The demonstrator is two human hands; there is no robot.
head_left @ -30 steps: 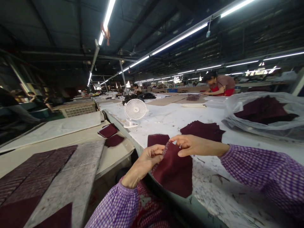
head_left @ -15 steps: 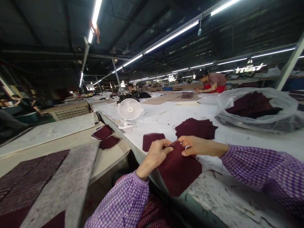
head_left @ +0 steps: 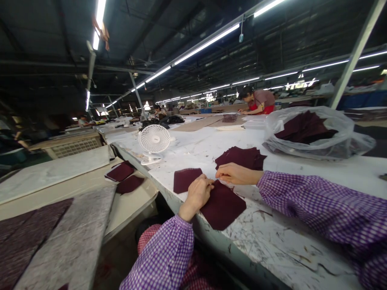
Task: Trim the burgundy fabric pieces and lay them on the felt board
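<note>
A dark maroon fabric piece (head_left: pixel 225 206) with cut corners lies at the table's near edge, partly over it. My left hand (head_left: pixel 198 194) is closed at the piece's upper left corner, fingertips pressed together on its edge. Just beyond the top edge, my right hand (head_left: pixel 236 174) is in a pinch, apart from the fabric; whatever its fingertips hold is too small to make out. Another maroon piece (head_left: pixel 186 179) lies flat beyond my left hand. Behind my right hand is a fanned stack of maroon pieces (head_left: pixel 240 156).
A small white fan (head_left: pixel 154 139) stands on the white table (head_left: pixel 193 147). To the right sits a clear plastic bag (head_left: pixel 305 147) of maroon pieces. More maroon pieces (head_left: pixel 121 172) rest on a lower surface at left. Across the table, a person (head_left: pixel 263 100) bends forward.
The fabric piece was raised between both hands and now lies lower on the table. My right hand has come off its top edge. The view has turned slightly right.
</note>
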